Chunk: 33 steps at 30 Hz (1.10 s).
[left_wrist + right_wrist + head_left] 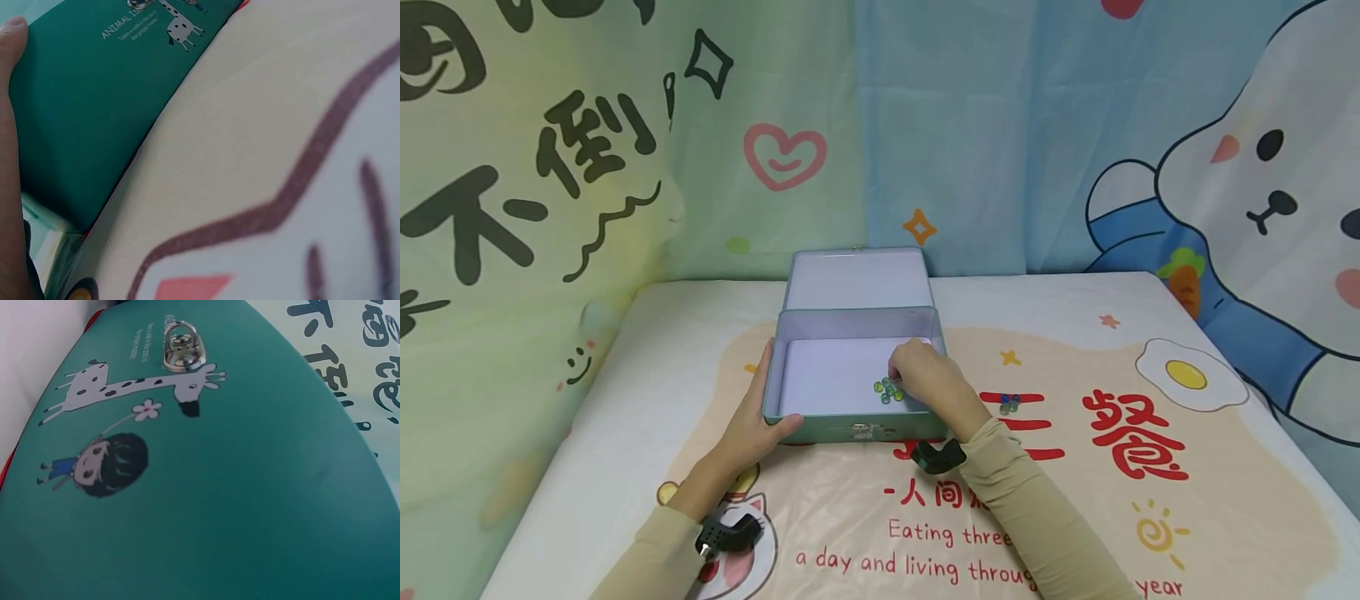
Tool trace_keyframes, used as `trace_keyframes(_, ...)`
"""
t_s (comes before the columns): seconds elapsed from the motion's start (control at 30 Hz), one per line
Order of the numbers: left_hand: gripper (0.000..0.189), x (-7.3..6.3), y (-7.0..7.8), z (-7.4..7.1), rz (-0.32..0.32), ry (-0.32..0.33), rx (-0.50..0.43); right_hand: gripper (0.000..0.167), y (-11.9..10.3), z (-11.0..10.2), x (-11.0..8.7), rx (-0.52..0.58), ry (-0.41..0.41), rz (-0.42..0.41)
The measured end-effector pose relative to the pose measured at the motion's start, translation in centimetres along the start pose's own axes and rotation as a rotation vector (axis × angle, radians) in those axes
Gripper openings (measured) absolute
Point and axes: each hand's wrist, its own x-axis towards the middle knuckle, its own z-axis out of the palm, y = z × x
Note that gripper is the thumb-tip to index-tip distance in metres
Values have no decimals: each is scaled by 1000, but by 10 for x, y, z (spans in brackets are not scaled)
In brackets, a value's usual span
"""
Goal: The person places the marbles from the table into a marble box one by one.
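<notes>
The left hand [754,429] is spreading wide around the near left corner of a green, rectangular, tin-like box [827,429], probably steadying it. The right hand [927,372] is reaching inside with curled fingers; whether they are pinching anything, I cannot tell. Beside it, small green glassy beads [888,390] are lying in the box, which is likely preventing rolling. Dark blue and greyish beads [1009,404] are resting on the beige-and-white printed tablecloth [1247,500]; a pastel cartoon-printed curtain [962,125] is hanging behind.
</notes>
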Motion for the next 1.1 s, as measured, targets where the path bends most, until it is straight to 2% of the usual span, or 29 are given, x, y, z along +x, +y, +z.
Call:
trace_keyframes(0.47,108,0,-4,4,-1,-6,-32,17,3,-3,-3,23,-14,17)
trace_keyframes(0.87,108,-1,-2,4,1,-5,-26,23,9,-8,0,228,177,-79)
trace_keyframes(1.1,109,-1,-1,2,10,-10,5,25,15,-18,-7,366,311,-127)
